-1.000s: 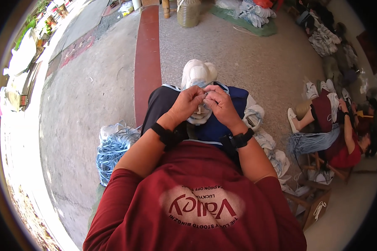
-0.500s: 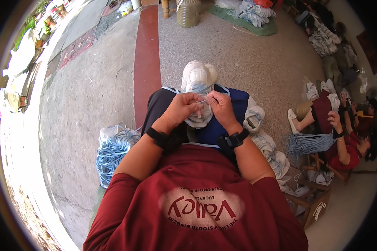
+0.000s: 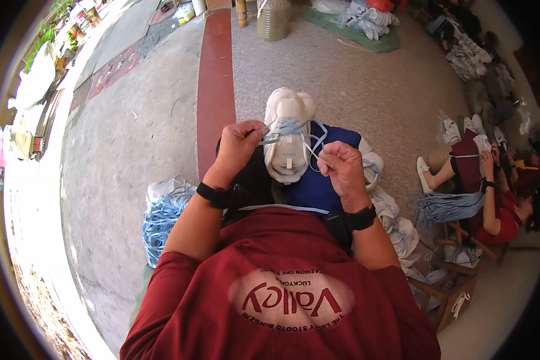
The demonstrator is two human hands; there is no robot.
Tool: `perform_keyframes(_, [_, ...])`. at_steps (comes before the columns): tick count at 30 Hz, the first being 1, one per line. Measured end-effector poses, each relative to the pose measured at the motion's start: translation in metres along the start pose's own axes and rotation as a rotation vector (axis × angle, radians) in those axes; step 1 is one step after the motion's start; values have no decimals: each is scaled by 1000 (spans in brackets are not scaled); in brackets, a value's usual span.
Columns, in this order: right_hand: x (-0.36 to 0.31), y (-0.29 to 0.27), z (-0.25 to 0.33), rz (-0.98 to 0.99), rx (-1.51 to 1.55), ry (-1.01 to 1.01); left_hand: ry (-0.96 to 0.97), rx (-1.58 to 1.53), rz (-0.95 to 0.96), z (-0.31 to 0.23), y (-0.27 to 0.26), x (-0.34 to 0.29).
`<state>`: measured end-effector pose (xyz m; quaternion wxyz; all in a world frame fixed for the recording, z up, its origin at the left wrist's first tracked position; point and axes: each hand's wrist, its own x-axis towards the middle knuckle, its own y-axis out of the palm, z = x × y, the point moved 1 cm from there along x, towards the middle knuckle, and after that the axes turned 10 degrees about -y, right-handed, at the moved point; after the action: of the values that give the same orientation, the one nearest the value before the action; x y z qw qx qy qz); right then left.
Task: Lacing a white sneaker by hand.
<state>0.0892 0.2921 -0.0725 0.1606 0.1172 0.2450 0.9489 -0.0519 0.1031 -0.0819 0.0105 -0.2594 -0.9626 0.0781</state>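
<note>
Our left hand (image 3: 244, 140) pinches thin, pale-blue lace (image 3: 291, 126), thumb and fingertips closed on it; our right hand (image 3: 344, 171) pinches lace too, fingers curled. Between them sits one rounded white shoe (image 3: 288, 161), lace strung across its top; a second white shoe (image 3: 308, 104) shows partly behind it. Our hands stand wider apart than in the earlier frame. Left of the grip lies one tangled lace bundle (image 3: 164, 223); far beyond stands one ribbed jug (image 3: 273, 23).
</note>
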Motion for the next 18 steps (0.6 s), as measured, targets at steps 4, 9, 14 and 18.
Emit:
perform_keyframes(4, [-7, -14, -2, -77, -67, -9, 168, 665, -41, -7, 19, -8])
perform_keyframes(9, [-9, -18, -11, 6, -316, 20, 233, 1040, 15, -12, 37, -9])
perform_keyframes(14, [-7, -28, -15, -43, -292, 1, 175, 1183, 55, -18, 43, -3])
perform_keyframes(18, [-9, -38, -16, -78, -269, 1, 251, 1079, 11, -11, 40, -2])
